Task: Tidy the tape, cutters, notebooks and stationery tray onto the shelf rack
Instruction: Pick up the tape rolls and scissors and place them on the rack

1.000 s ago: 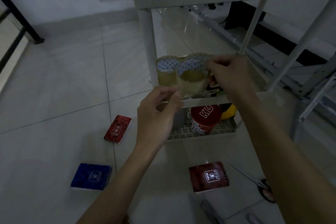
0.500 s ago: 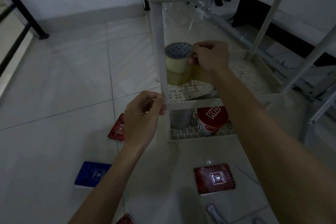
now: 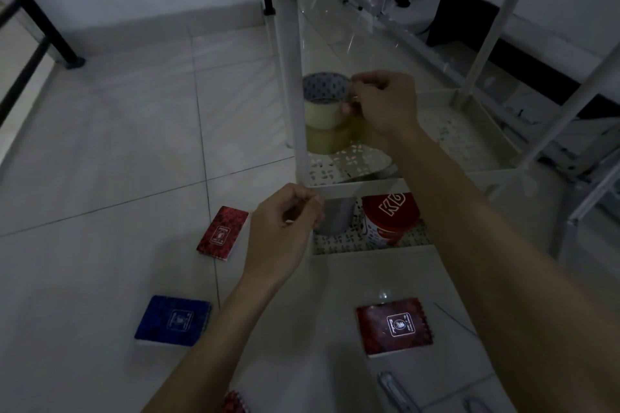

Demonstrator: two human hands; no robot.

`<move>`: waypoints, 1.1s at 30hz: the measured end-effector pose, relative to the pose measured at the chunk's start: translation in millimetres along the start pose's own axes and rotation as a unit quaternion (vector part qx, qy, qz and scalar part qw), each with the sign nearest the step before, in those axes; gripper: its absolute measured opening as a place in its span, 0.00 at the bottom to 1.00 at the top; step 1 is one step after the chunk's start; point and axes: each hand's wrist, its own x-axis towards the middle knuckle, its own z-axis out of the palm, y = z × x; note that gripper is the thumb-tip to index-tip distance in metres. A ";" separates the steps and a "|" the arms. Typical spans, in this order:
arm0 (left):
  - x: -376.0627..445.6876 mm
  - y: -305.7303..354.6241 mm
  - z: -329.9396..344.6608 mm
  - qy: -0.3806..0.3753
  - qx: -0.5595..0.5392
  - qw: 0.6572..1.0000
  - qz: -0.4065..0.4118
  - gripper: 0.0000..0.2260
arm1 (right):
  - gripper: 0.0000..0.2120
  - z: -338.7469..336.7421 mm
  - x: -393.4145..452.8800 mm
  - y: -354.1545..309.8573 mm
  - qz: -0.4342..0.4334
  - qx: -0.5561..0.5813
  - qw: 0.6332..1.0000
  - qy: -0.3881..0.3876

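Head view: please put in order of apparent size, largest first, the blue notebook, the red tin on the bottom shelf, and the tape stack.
1. Blue notebook, though it lies nearer the camera, which enlarges it.
2 and 3. Tape stack and red tin: they look alike and both are partly hidden, so I cannot rank them.

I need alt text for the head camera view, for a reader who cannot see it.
A right hand holds the upper of two stacked tape rolls on a white rack's middle shelf. The left hand hangs loosely curled below; three notebooks lie on the tiled floor.
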 end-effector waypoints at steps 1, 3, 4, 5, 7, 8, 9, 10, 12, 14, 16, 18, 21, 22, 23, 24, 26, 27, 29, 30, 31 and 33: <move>-1.1 -1.0 0.8 -0.008 -0.005 1.000 -0.001 0.07 | 0.07 -0.1 0.7 -0.1 -0.001 -0.005 1.000 -0.002; -2.4 -2.5 1.8 -0.021 -0.011 1.000 -0.003 0.07 | 0.08 -2.4 0.5 -0.4 -0.005 -0.011 1.000 -0.012; -3.0 -3.1 2.3 -0.029 -0.009 1.000 -0.002 0.07 | 0.08 -4.5 -0.4 -0.8 -0.006 -0.012 1.000 -0.018; -3.2 -3.5 3.0 -0.038 -0.004 0.999 -0.001 0.06 | 0.07 -7.0 -1.8 -1.7 -0.006 -0.010 1.000 -0.021; -3.2 -2.9 5.5 -0.056 0.006 0.998 -0.002 0.06 | 0.05 -15.0 -8.0 -3.9 -0.010 -0.012 1.000 -0.018; -2.9 -1.1 7.7 -0.067 0.009 0.998 -0.002 0.05 | 0.05 -20.9 -12.9 -4.8 -0.020 -0.027 0.999 -0.014; -2.7 1.7 10.5 -0.081 0.011 0.997 0.000 0.05 | 0.05 -28.9 -18.8 -5.7 -0.039 -0.054 0.998 -0.013; -1.9 5.0 14.2 -0.100 0.015 0.995 0.006 0.05 | 0.06 -39.0 -25.8 -7.0 -0.066 -0.091 0.993 -0.018; 2.3 12.3 22.6 -0.144 0.025 0.989 0.028 0.05 | 0.07 -65.6 -41.1 -11.5 -0.121 -0.171 0.976 -0.052; 8.0 21.1 34.5 -0.199 0.032 0.979 0.038 0.04 | 0.09 -99.8 -59.2 -17.7 -0.136 -0.235 0.958 -0.088; 13.6 28.8 50.5 -0.252 0.053 0.966 0.036 0.05 | 0.08 -137.4 -79.2 -20.9 -0.112 -0.276 0.949 -0.107; 18.5 33.9 68.9 -0.305 0.095 0.947 0.040 0.05 | 0.07 -176.1 -98.9 -16.0 -0.067 -0.293 0.947 -0.114; 26.5 32.4 97.1 -0.371 0.184 0.908 0.062 0.02 | 0.06 -228.1 -118.9 11.6 0.027 -0.305 0.947 -0.094; 29.4 30.6 106.5 -0.386 0.204 0.897 0.074 0.01 | 0.06 -244.5 -124.1 26.4 0.058 -0.312 0.945 -0.083; 32.0 28.4 116.6 -0.401 0.210 0.888 0.083 0.01 | 0.06 -260.1 -127.3 43.5 0.081 -0.326 0.939 -0.072; 35.0 25.5 126.9 -0.413 0.209 0.882 0.086 0.01 | 0.06 -274.4 -128.1 62.2 0.098 -0.344 0.932 -0.063; 40.2 16.6 146.3 -0.424 0.219 0.876 0.076 0.02 | 0.06 -296.7 -126.1 101.0 0.131 -0.373 0.917 -0.052; 42.6 10.5 155.5 -0.427 0.228 0.872 0.070 0.02 | 0.06 -305.7 -123.0 120.3 0.144 -0.389 0.909 -0.044; 45.5 -2.9 170.1 -0.437 0.234 0.867 0.059 0.03 | 0.08 -317.9 -115.8 154.9 0.154 -0.415 0.896 -0.019; 45.4 -9.5 175.4 -0.438 0.230 0.868 0.049 0.03 | 0.10 -320.3 -112.8 168.8 0.152 -0.422 0.894 -0.007; 44.5 -15.6 180.0 -0.438 0.229 0.868 0.039 0.03 | 0.14 -321.1 -110.1 181.2 0.145 -0.419 0.896 -0.003; 42.7 -27.3 189.9 -0.443 0.247 0.861 0.030 0.03 | 0.20 -321.1 -104.6 204.3 0.135 -0.411 0.902 -0.012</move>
